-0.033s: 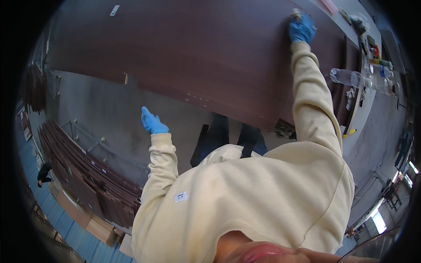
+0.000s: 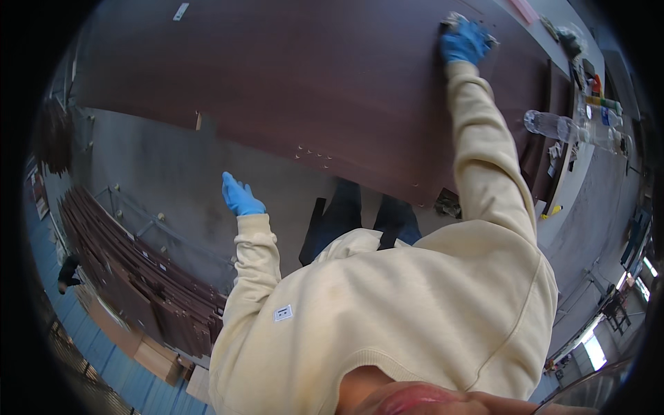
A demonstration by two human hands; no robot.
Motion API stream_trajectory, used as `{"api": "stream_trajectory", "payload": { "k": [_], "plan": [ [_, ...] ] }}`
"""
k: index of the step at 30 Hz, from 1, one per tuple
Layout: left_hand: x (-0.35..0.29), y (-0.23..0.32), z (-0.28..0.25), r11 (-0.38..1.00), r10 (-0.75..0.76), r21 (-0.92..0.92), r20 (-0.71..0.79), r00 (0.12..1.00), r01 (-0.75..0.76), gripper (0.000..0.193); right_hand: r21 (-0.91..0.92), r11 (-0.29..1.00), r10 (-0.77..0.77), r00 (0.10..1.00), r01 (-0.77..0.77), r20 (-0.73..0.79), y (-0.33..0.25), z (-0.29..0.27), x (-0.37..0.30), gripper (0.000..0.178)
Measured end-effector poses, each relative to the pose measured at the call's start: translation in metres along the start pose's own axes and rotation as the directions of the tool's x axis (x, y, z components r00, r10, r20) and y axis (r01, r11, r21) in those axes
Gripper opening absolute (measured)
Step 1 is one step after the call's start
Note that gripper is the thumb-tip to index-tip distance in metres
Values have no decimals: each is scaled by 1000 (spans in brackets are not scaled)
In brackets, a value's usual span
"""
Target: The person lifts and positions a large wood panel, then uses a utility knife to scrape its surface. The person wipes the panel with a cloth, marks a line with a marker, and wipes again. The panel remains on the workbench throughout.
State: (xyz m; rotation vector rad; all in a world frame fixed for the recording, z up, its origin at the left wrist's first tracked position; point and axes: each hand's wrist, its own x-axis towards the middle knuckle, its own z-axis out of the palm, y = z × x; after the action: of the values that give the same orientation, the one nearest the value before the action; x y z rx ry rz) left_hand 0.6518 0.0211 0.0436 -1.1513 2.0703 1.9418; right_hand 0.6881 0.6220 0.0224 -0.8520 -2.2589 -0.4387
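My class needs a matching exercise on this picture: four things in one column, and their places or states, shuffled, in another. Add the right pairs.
Column one
1) right hand
2) left hand
3) plastic bottle
4) stacked brown panels

Column two
A) transparent, toward the picture's right edge
B) toward the lower left of the picture
C) on the large brown panel, gripping crumpled pale material
D) gloved in blue, holding nothing

Right pairs: 1-C, 2-D, 3-A, 4-B

My left hand (image 2: 240,198) and right hand (image 2: 465,44) are gloved plain blue, my sleeves (image 2: 482,131) cream; the board (image 2: 290,76) is dark reddish brown, the strip (image 2: 523,10) beyond its right edge pink.
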Motion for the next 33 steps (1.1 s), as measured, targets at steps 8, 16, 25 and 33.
{"api": "stream_trajectory", "payload": {
  "k": [8,16,25,33],
  "plan": [
    [55,-40,-99,957,-251,-172,-102,963,232,85,867,127,-990,-12,-482,138,-329,-288,-176,36],
    [76,-45,-174,965,-183,-223,-192,964,139,74,904,23,-334,849,-427,409,-221,-174,-14,24],
    [44,-115,-185,942,-327,-153,-206,922,300,63,366,797,-462,875,481,-144,-305,-39,24,32],
    [80,-143,-196,979,-133,-92,395,909,184,35,678,162,-985,-80,-716,151,-368,-310,-216,40]
  ]
}}
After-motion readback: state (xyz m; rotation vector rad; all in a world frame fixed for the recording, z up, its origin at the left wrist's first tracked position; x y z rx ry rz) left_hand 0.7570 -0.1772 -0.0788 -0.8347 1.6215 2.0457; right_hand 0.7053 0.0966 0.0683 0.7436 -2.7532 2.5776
